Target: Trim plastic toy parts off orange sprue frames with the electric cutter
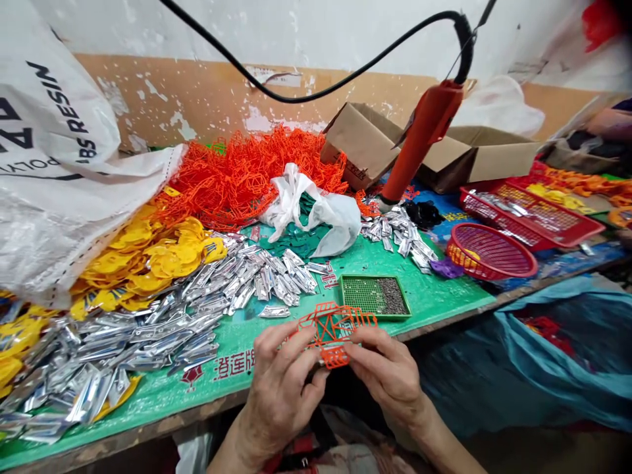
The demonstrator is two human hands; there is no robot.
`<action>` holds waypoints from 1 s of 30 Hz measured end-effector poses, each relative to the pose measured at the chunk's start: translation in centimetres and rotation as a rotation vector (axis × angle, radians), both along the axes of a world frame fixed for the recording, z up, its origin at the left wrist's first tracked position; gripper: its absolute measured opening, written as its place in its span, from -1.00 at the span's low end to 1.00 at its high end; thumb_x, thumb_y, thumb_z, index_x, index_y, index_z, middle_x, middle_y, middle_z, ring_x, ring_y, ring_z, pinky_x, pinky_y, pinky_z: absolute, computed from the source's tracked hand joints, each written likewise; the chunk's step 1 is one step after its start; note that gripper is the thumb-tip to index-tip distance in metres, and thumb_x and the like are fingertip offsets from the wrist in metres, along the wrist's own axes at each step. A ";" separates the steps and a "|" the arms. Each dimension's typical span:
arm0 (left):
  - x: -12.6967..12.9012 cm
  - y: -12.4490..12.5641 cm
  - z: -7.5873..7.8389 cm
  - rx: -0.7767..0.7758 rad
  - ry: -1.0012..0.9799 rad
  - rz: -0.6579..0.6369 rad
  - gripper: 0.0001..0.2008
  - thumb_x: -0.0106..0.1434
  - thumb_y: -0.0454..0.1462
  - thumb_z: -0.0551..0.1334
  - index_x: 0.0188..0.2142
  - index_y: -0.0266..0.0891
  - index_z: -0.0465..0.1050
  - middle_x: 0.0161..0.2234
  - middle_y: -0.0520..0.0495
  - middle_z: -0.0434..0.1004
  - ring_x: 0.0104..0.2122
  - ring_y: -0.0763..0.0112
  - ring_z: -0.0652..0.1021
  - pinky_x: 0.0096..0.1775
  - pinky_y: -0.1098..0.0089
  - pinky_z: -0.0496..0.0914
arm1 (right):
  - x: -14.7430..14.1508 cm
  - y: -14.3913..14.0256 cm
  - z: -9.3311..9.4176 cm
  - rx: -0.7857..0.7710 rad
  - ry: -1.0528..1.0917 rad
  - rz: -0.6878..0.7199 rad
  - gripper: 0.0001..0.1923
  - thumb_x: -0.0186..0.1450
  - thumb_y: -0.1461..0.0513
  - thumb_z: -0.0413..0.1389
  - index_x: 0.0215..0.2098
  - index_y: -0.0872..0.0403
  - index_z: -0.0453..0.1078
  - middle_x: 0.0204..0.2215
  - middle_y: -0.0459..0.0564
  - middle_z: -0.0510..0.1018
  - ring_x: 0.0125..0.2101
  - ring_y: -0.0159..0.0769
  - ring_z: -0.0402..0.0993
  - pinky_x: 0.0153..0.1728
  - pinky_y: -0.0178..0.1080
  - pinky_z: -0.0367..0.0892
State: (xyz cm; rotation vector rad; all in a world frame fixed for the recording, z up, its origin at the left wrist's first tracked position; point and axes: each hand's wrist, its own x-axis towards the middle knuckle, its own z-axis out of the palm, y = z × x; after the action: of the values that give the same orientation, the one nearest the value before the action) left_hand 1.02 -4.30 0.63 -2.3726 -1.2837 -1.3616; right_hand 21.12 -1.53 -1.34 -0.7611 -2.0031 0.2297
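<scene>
Both hands hold an orange plastic lattice frame [332,329] at the table's front edge. My left hand [284,382] is closed on the frame's left side, its thumb near the lower part. My right hand [388,368] pinches the right side with thumb and fingertips. A silvery piece seems to lie within the frame, partly hidden by the fingers. Just beyond the frame sits a green tray [375,296] with small dark metal pieces in its right half. Silver metal-like parts [257,276] are heaped to the left of it.
An orange electric screwdriver [422,141] hangs from a black cable. Orange frames [237,171] and yellow plastic parts [148,257] are piled left, beside a white sack [74,191]. Cardboard boxes [365,141] stand behind. Red baskets [488,250] and a blue bag [533,349] are right.
</scene>
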 end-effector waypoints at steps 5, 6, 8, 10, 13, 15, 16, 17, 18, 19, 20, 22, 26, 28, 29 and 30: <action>-0.4 -0.5 -0.4 0.007 0.027 0.104 -0.80 0.17 -0.49 0.30 -0.24 -0.23 0.44 -0.15 -0.16 0.54 -0.01 0.06 0.42 -0.03 0.03 0.39 | -0.8 -0.5 -0.5 -0.057 0.107 -0.025 -0.74 0.30 0.38 0.14 -0.06 0.05 0.47 -0.23 0.03 0.51 -0.25 -0.37 0.52 -0.25 -0.36 0.48; -0.3 -0.5 -0.4 0.009 0.031 0.098 -0.80 0.18 -0.49 0.28 -0.24 -0.22 0.44 -0.15 -0.15 0.55 -0.01 0.06 0.42 -0.04 0.03 0.39 | -1.0 -0.5 -0.5 -0.072 0.129 -0.022 -0.74 0.31 0.37 0.13 -0.06 0.03 0.47 -0.25 0.02 0.51 -0.25 -0.37 0.53 -0.26 -0.35 0.49; -0.3 -0.5 -0.4 0.013 0.041 0.088 -0.80 0.21 -0.49 0.23 -0.23 -0.20 0.45 -0.17 -0.13 0.58 -0.02 0.08 0.44 -0.05 0.04 0.40 | -1.4 -0.5 -0.5 -0.099 0.172 -0.017 -0.74 0.32 0.35 0.12 -0.05 0.00 0.47 -0.27 0.00 0.52 -0.27 -0.36 0.53 -0.27 -0.34 0.50; -0.2 -0.3 -0.4 0.017 0.044 0.083 -0.80 0.22 -0.50 0.21 -0.23 -0.20 0.46 -0.19 -0.12 0.61 -0.03 0.11 0.45 -0.05 0.05 0.41 | -1.7 -0.5 -0.5 -0.117 0.209 -0.020 -0.74 0.32 0.35 0.13 -0.05 -0.01 0.48 -0.29 0.00 0.52 -0.29 -0.36 0.54 -0.29 -0.34 0.51; -0.2 -0.2 -0.5 0.033 0.030 0.076 -0.80 0.22 -0.49 0.22 -0.23 -0.21 0.47 -0.24 -0.11 0.65 -0.06 0.13 0.48 -0.06 0.08 0.41 | -2.0 -0.5 -0.8 -0.134 0.242 -0.037 -0.73 0.31 0.35 0.14 -0.06 -0.03 0.50 -0.30 -0.01 0.53 -0.31 -0.35 0.54 -0.32 -0.33 0.51; -0.2 -0.2 -0.7 0.048 0.016 0.071 -0.80 0.21 -0.50 0.23 -0.23 -0.21 0.47 -0.26 -0.10 0.66 -0.08 0.16 0.50 -0.08 0.11 0.41 | -2.0 -0.6 -1.0 -0.145 0.250 -0.051 -0.71 0.31 0.36 0.14 -0.06 -0.05 0.50 -0.31 -0.02 0.53 -0.31 -0.34 0.54 -0.33 -0.32 0.51; -0.2 -0.1 -0.8 0.053 0.010 0.068 -0.79 0.20 -0.51 0.24 -0.23 -0.22 0.47 -0.27 -0.10 0.66 -0.09 0.17 0.51 -0.08 0.12 0.41 | -2.1 -0.7 -1.2 -0.150 0.249 -0.056 -0.71 0.30 0.36 0.14 -0.06 -0.05 0.50 -0.31 -0.02 0.53 -0.31 -0.33 0.54 -0.33 -0.32 0.51; -0.2 -0.1 -0.9 0.053 0.004 0.067 -0.79 0.20 -0.51 0.24 -0.23 -0.23 0.47 -0.27 -0.10 0.66 -0.09 0.17 0.51 -0.08 0.13 0.41 | -2.1 -0.7 -1.3 -0.154 0.249 -0.063 -0.71 0.30 0.36 0.14 -0.06 -0.05 0.50 -0.31 -0.01 0.53 -0.30 -0.33 0.54 -0.32 -0.32 0.51; -0.2 -0.1 -0.9 0.054 -0.002 0.066 -0.78 0.19 -0.52 0.24 -0.23 -0.24 0.48 -0.27 -0.11 0.66 -0.09 0.17 0.51 -0.08 0.13 0.41 | -2.2 -0.7 -1.4 -0.156 0.248 -0.069 -0.72 0.31 0.36 0.14 -0.06 -0.04 0.50 -0.30 -0.01 0.53 -0.30 -0.33 0.54 -0.31 -0.32 0.51; -0.2 -0.1 -1.0 0.052 -0.007 0.067 -0.78 0.19 -0.52 0.25 -0.23 -0.24 0.48 -0.28 -0.11 0.66 -0.08 0.17 0.51 -0.07 0.13 0.41 | -2.3 -0.7 -1.5 -0.158 0.245 -0.073 -0.72 0.31 0.36 0.14 -0.06 -0.04 0.50 -0.30 -0.01 0.53 -0.30 -0.34 0.54 -0.30 -0.32 0.51; -0.2 -0.1 -1.1 0.051 -0.010 0.070 -0.78 0.19 -0.52 0.25 -0.23 -0.24 0.48 -0.28 -0.10 0.66 -0.08 0.18 0.50 -0.07 0.13 0.40 | -2.3 -0.7 -1.5 -0.156 0.240 -0.078 -0.72 0.31 0.36 0.14 -0.06 -0.03 0.51 -0.30 -0.01 0.53 -0.30 -0.34 0.54 -0.29 -0.32 0.51; -0.2 -0.1 -1.2 0.049 -0.014 0.078 -0.79 0.20 -0.52 0.24 -0.24 -0.22 0.48 -0.30 -0.08 0.66 -0.08 0.18 0.50 -0.07 0.13 0.40 | -2.5 -0.7 -1.6 -0.151 0.230 -0.093 -0.73 0.31 0.36 0.14 -0.07 -0.02 0.51 -0.30 -0.01 0.53 -0.30 -0.35 0.54 -0.28 -0.33 0.51; -0.2 0.0 -1.1 0.033 -0.027 0.074 -0.80 0.20 -0.52 0.24 -0.27 -0.22 0.47 -0.33 -0.06 0.65 -0.10 0.18 0.49 -0.07 0.13 0.38 | -2.7 -0.7 -1.6 -0.134 0.222 -0.114 -0.75 0.32 0.34 0.13 -0.07 -0.03 0.51 -0.32 -0.01 0.54 -0.33 -0.35 0.55 -0.33 -0.33 0.52; -0.2 0.0 -1.0 0.015 -0.038 0.065 -0.80 0.20 -0.52 0.24 -0.28 -0.21 0.46 -0.33 -0.05 0.66 -0.11 0.20 0.50 -0.07 0.14 0.38 | -2.7 -0.7 -1.5 -0.131 0.219 -0.111 -0.74 0.32 0.33 0.13 -0.06 -0.05 0.51 -0.32 -0.01 0.55 -0.34 -0.35 0.56 -0.34 -0.32 0.53; -0.2 0.1 -1.0 0.007 -0.043 0.060 -0.80 0.20 -0.52 0.23 -0.28 -0.20 0.46 -0.32 -0.04 0.66 -0.12 0.21 0.50 -0.08 0.15 0.38 | -2.7 -0.6 -1.5 -0.133 0.217 -0.109 -0.74 0.33 0.32 0.12 -0.06 -0.05 0.51 -0.32 -0.01 0.55 -0.34 -0.34 0.56 -0.33 -0.32 0.53; -0.2 0.2 -0.9 0.002 -0.046 0.055 -0.79 0.21 -0.52 0.23 -0.28 -0.19 0.46 -0.32 -0.03 0.67 -0.12 0.22 0.51 -0.08 0.15 0.38 | -2.6 -0.6 -1.5 -0.137 0.216 -0.106 -0.74 0.33 0.32 0.12 -0.06 -0.05 0.50 -0.32 -0.01 0.55 -0.34 -0.34 0.56 -0.32 -0.31 0.53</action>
State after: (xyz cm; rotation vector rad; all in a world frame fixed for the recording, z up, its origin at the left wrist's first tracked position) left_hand 0.83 -4.11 -0.31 -2.2995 -1.3478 -1.4090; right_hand 18.52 -2.13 -2.82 -0.8877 -1.7510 0.3740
